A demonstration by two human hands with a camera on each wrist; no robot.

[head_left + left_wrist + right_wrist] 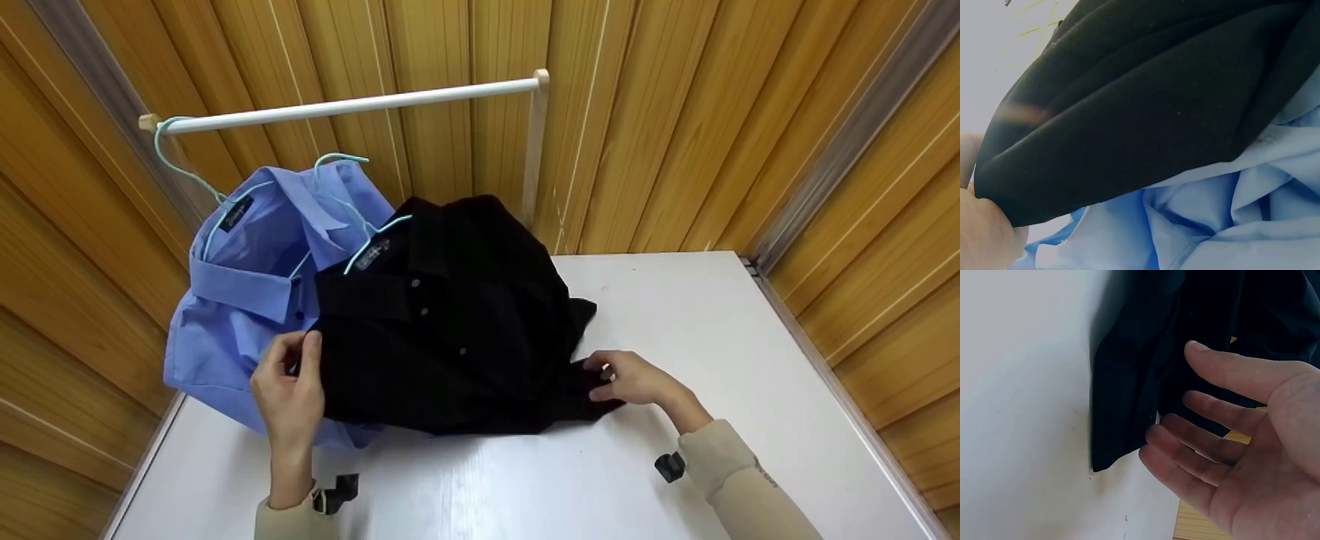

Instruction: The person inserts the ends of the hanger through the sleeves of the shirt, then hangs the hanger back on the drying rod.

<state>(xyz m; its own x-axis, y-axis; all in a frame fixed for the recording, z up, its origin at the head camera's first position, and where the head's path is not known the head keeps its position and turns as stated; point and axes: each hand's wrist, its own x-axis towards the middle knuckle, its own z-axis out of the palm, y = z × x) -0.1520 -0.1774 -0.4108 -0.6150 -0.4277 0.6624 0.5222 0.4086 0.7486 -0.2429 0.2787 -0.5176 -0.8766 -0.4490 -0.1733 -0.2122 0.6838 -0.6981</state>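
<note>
A black button-up shirt (480, 330) lies spread and rumpled over part of a blue shirt (217, 337). My left hand (292, 390) pinches the black shirt's left edge between thumb and fingers; in the left wrist view the black cloth (1117, 124) stretches away from that grip. A light teal hanger (360, 217) sits inside the black collar, its hook below the rail and apart from it. My right hand (634, 379) is at the black shirt's lower right end, thumb and fingers spread. The right wrist view shows these loosely bent fingers beside a black cloth flap (1123, 410).
A white rail (352, 107) on a stand crosses the back left. The blue shirt's hanger (184, 172) hooks over its left end. Under everything is a white table (750, 375), with wood-panelled walls (645, 135) behind and at both sides.
</note>
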